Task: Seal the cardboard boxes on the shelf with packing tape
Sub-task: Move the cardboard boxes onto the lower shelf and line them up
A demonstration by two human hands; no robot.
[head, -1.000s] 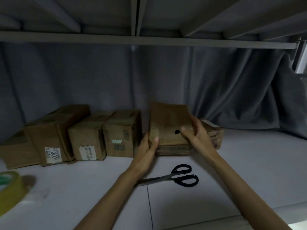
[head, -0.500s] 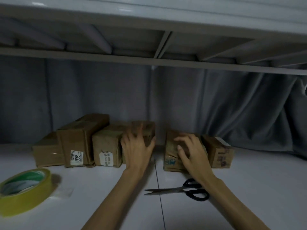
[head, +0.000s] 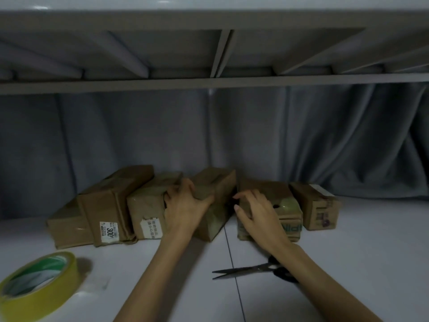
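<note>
Brown cardboard boxes stand in a row along the back of the pale shelf (head: 348, 263), just below the middle of the frame, against a grey curtain (head: 301, 140). The middle box, a brown carton skewed (head: 216, 201) out of the row with one corner toward the camera, is held by the left hand (head: 183, 205): its grip is curled over the box's top left edge, fingers wrapped on the far side. Right of it, the brown carton with a green printed word (head: 285, 210) lies under the right hand (head: 257, 212), whose fingers are spread and loosely bent over the top and front; the grip is wide and rests on the cardboard rather than closing around it. A small brown box with a white strip (head: 318, 208) sits touching this one further right. Left of the skewed carton come a labelled brown box (head: 146, 210), a taller brown box marked 300 (head: 106, 205), and a low flat brown box (head: 67, 228). Black-handled scissors (head: 246, 270) lie on the shelf near the right forearm, blades slightly apart. A yellow roll of packing tape (head: 37, 287) lies at the lower left of the frame.
</note>
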